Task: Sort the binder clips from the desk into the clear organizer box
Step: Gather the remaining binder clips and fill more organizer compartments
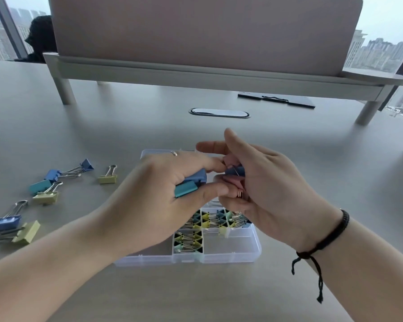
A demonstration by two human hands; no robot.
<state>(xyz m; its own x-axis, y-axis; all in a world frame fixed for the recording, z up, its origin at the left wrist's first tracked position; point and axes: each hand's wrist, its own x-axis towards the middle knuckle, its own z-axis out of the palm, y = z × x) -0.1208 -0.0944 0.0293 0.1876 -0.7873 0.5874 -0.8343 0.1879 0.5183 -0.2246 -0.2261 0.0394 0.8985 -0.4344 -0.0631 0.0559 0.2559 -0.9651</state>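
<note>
Above the clear organizer box (pixel 233 254), left hand (pixel 163 194) grips 2 blue binder clips (pixel 190 184); right hand (pixel 265 180) pinches pink clips (pixel 230 161).

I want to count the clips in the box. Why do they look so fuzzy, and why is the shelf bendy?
Head view: soft, even window daylight, faint shadows only. The small clips in the clear organizer box are tiny and packed together, partly hidden by the hands, so counting fails. The wide-angle lens bows the desk shelf towards the picture's edges. The right hand looks slightly smeared.
</note>
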